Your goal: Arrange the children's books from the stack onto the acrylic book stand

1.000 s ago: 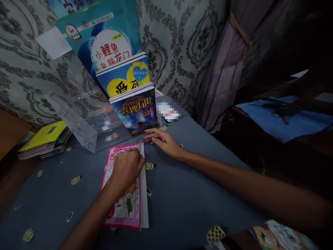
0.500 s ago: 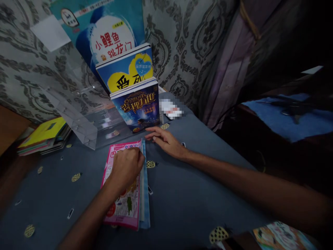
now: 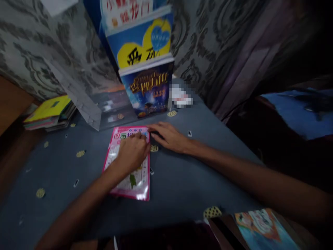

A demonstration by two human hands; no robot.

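A pink book (image 3: pixel 114 189) with a glossy, illustrated cover lies flat on the dark cloth. My left hand (image 3: pixel 134 150) rests over its upper part, fingers curled down toward its right edge, hiding part of the cover. At the book's top right corner is my right hand (image 3: pixel 168 137), fingers stretched out and apart, the tips touching or very close to that corner. Just behind my hands stands a dark blue book (image 3: pixel 151 88) with gold lettering. Behind it rise a blue and yellow book (image 3: pixel 140 38) and a taller teal book (image 3: pixel 130 12).
A clear plastic stand (image 3: pixel 78 93) is left of the upright books. Stacked books with a yellow cover on top (image 3: pixel 50 111) lie farther left. A pale packet (image 3: pixel 180 95) lies right of the upright books. A colourful book (image 3: pixel 262 225) is at the near right edge.
The pink book has shifted over the light blue item, which is now hidden. My right hand has come from the upright books to the pink book's corner. The view has tilted down.
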